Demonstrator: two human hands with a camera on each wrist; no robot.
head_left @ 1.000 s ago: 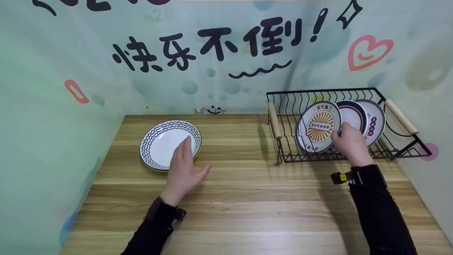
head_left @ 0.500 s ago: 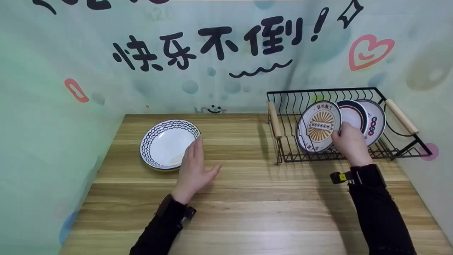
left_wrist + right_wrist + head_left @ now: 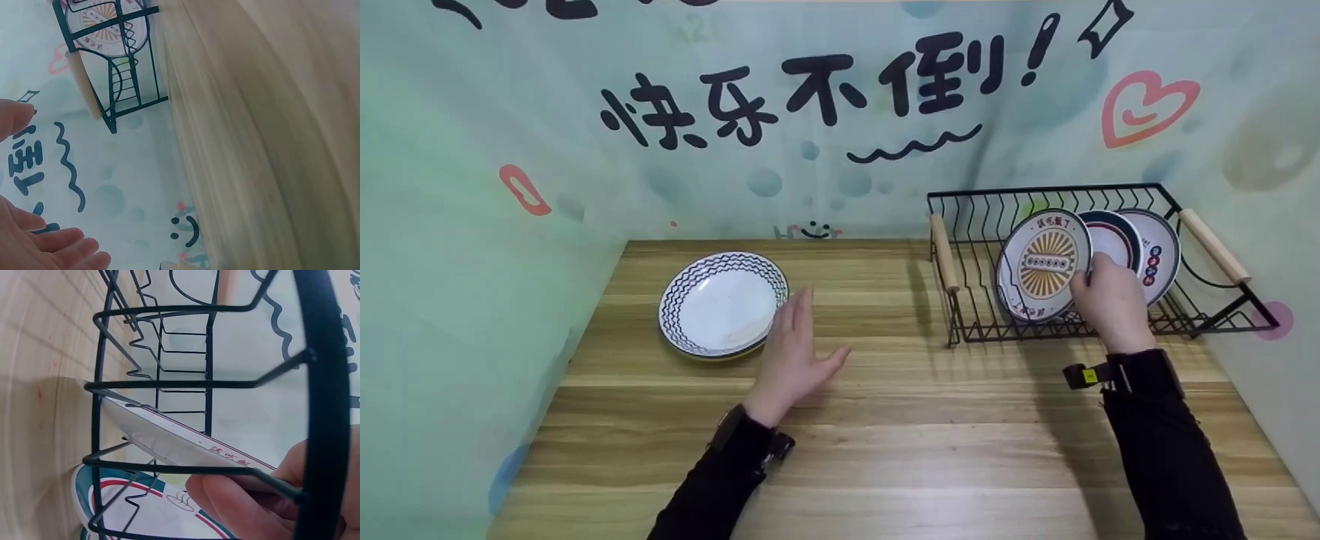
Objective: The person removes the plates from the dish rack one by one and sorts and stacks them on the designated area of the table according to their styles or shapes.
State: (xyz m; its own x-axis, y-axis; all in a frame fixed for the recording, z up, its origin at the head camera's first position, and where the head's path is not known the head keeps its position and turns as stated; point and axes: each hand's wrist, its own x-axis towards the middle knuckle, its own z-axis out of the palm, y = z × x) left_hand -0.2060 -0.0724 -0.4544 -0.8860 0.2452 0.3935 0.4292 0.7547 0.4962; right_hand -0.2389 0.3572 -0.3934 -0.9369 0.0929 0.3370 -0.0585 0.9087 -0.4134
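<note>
My right hand [image 3: 1114, 304] pinches the right edge of a plate with an orange sunburst print [image 3: 1044, 266], which stands tilted in a black wire dish rack [image 3: 982, 332]. In the right wrist view, thumb and fingers grip that plate's rim [image 3: 185, 444] behind the rack wires. Behind it in the rack lean a plate with a dark blue rim [image 3: 1117, 240] and a plate with round red and blue marks [image 3: 1161, 259]. My left hand [image 3: 795, 360] hovers with fingers extended and thumb spread, near a white dish with a wavy black border [image 3: 724, 304]. It holds nothing.
The rack has wooden handles [image 3: 943, 253] at both ends and stands against the back wall. A wooden tabletop [image 3: 870, 450] spreads before both arms. Under the wavy-bordered dish a yellowish edge shows.
My left hand has moved right, away from over the wavy-bordered dish. The sunburst plate, in my right hand, has shifted slightly right within the rack.
</note>
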